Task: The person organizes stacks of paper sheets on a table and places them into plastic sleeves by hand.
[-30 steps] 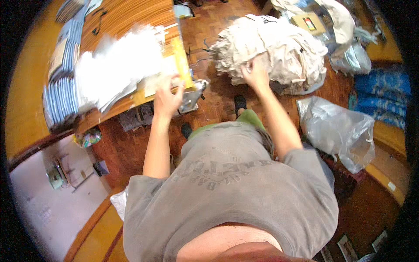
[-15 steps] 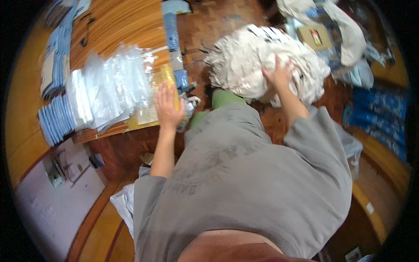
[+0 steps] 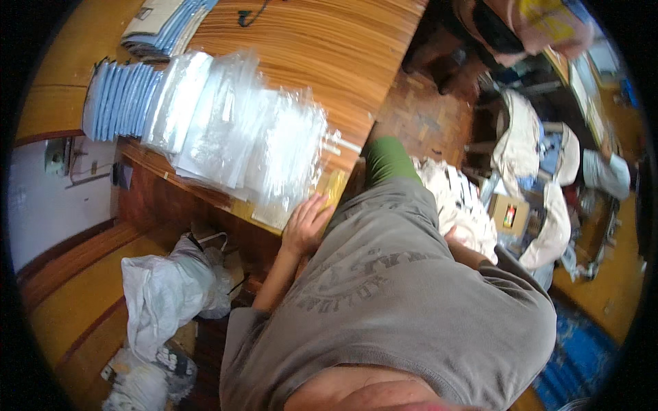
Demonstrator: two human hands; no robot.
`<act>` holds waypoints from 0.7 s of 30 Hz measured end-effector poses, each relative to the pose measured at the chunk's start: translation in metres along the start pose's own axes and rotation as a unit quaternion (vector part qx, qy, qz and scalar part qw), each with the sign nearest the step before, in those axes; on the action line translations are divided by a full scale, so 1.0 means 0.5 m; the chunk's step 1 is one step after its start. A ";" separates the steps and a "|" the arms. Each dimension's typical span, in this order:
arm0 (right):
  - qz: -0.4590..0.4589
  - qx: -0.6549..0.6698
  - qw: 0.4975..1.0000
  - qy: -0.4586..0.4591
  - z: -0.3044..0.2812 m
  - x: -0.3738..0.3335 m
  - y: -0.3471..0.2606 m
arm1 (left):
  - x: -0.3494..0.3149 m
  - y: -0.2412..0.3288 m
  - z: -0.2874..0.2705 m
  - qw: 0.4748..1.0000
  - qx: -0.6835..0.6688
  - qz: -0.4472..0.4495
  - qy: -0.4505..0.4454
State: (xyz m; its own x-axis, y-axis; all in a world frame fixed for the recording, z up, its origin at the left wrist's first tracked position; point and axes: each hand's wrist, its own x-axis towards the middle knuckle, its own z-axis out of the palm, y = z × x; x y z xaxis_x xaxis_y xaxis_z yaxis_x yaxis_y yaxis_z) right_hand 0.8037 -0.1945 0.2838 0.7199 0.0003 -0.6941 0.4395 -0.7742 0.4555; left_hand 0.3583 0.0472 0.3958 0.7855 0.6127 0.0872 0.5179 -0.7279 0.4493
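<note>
My left hand (image 3: 307, 222) rests with fingers stretched out on the taped yellow edge (image 3: 334, 186) of the wooden table, holding nothing. Beside it lies a long overlapping row of clear plastic bags (image 3: 226, 127). Pale blue folded packs (image 3: 120, 99) stand side by side at the row's far left end. On my other side, my right hand (image 3: 460, 238) is at a heap of off-white cloth (image 3: 456, 195). My shirt and the cloth hide most of that hand, so its fingers cannot be made out.
More folded cloth (image 3: 161, 27) lies on the table (image 3: 322, 41). A white sack (image 3: 161, 291) stands on the floor at lower left. An open cardboard box (image 3: 509, 214) sits among off-white cloth pieces at right. A person in pink (image 3: 541, 31) is at the upper right.
My view and body have turned to the right, so the table now reaches further across. My left hand stays at the table's edge. My right hand has become mostly hidden at the cloth heap.
</note>
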 end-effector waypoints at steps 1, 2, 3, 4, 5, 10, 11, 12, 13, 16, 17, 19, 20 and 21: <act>-0.064 -0.071 0.994 -0.049 -0.059 0.028 -0.013 | -0.006 -0.009 0.013 1.000 0.028 -0.003 -0.012; -0.154 -0.154 0.970 -0.106 -0.127 0.058 -0.036 | -0.011 -0.007 0.010 0.999 0.024 -0.014 -0.023; -0.252 -0.236 0.925 -0.157 -0.212 0.096 -0.072 | -0.016 0.001 0.005 0.999 0.020 -0.028 -0.032; -0.376 -0.315 0.864 -0.111 -0.307 0.130 -0.134 | -0.008 0.004 0.000 0.998 0.017 -0.042 -0.036; -0.469 -0.352 0.810 -0.023 -0.419 0.144 -0.214 | -0.002 0.005 -0.008 0.998 -0.008 -0.052 -0.025; -0.698 0.152 0.646 0.270 -0.980 -0.106 -0.609 | 0.013 0.061 -0.012 0.984 -0.016 -0.173 -0.047; -0.724 0.187 0.606 0.270 -1.007 -0.126 -0.655 | 0.021 0.088 -0.013 0.978 0.002 -0.207 -0.026; -0.747 0.219 0.577 0.246 -1.004 -0.130 -0.694 | 0.039 0.129 -0.014 0.964 0.022 -0.265 -0.004; -0.767 0.188 0.550 0.272 -1.009 -0.125 -0.750 | 0.068 0.152 -0.016 0.948 0.041 -0.315 0.024; -0.806 0.046 0.438 0.395 -0.981 -0.105 -0.837 | 0.172 0.188 -0.008 0.866 0.085 -0.476 0.129; -0.800 0.043 0.443 0.402 -0.976 -0.101 -0.856 | 0.211 0.196 0.003 0.823 0.081 -0.532 0.182; -0.785 0.013 0.507 0.356 -0.988 -0.111 -0.879 | 0.258 0.186 0.018 0.736 0.076 -0.609 0.287; -0.773 0.001 0.539 0.335 -0.992 -0.115 -0.889 | 0.283 0.193 0.021 0.686 0.075 -0.639 0.340; -0.764 -0.024 0.568 0.304 -1.007 -0.092 -0.903 | 0.328 0.206 0.010 0.633 0.078 -0.664 0.390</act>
State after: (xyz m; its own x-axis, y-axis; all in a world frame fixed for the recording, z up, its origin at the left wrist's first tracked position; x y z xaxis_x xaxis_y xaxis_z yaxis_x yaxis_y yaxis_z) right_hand 0.8423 0.4736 0.3908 -0.4763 0.8792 0.0144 0.8050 0.4426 -0.3952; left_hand 0.5421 0.0712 0.4519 -0.7526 0.6377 0.1640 0.6211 0.6048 0.4984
